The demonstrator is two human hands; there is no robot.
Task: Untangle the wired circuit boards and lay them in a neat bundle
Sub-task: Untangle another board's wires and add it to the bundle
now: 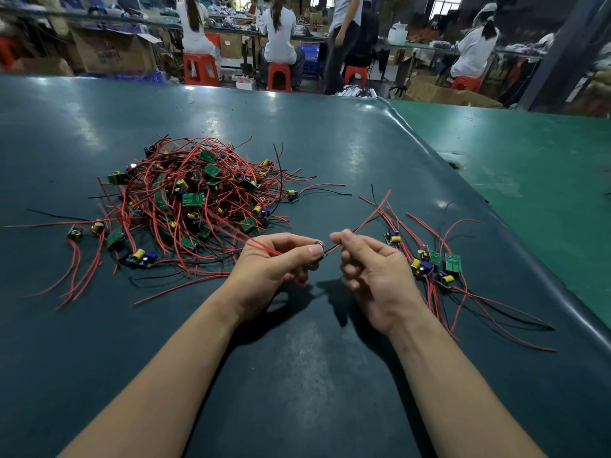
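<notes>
Reaching in from the near edge, two bare forearms meet over the dark green desk (330, 375), both hands raised a little above it. The left hand (274, 264) has its grip closed around a small circuit board (318, 249), thumb on top, with red wires trailing back across its fingers toward the heap. The right hand (370, 269) pinches a red lead (367, 221) coming off that same board between thumb and forefinger, its other fingers curled; the lead runs up and away to the right. Just beside the right hand, on the desk, lies a small laid-out bundle of boards (436, 262), their red and black wires fanned out toward the near right. Farther back on the left sits the tangled pile of boards and wires (195, 200), well apart from the bundle. Beyond the desk's far edge, people sit on red stools (201, 68) at other benches, among cardboard boxes (114, 54).
</notes>
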